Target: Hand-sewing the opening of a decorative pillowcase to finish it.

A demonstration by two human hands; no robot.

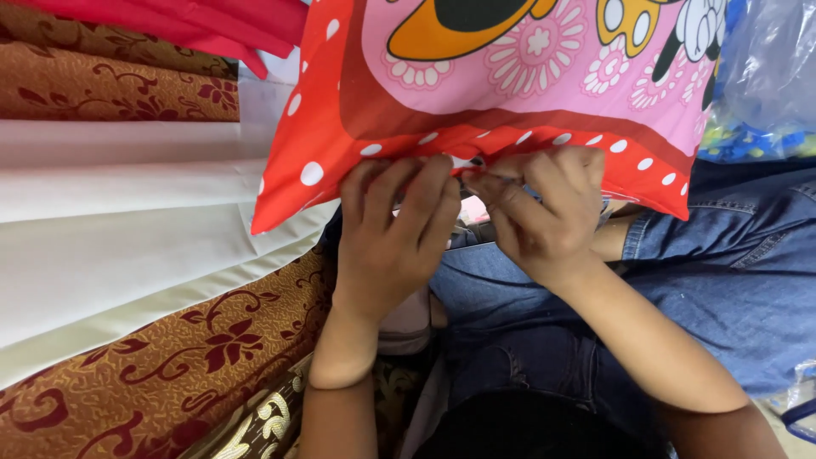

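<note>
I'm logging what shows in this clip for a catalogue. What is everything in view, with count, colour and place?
Cushion: one, pink middle with cartoon print, red border with white dots, top centre, lower edge at the hands.
Patterned fabric: several folded pieces, brown-gold with dark red floral scrolls, lower left and upper left.
Plain fabric: stacked folds, cream-white, left.
Red cloth: folded, red, top left.
Plastic bag: one, clear over blue contents, top right.
Jeans: blue denim, on the person's legs, right and centre.
Left hand: pinches the cushion's lower edge.
Right hand: fingers closed at the same edge; whether it holds a small tool is unclear.
</note>
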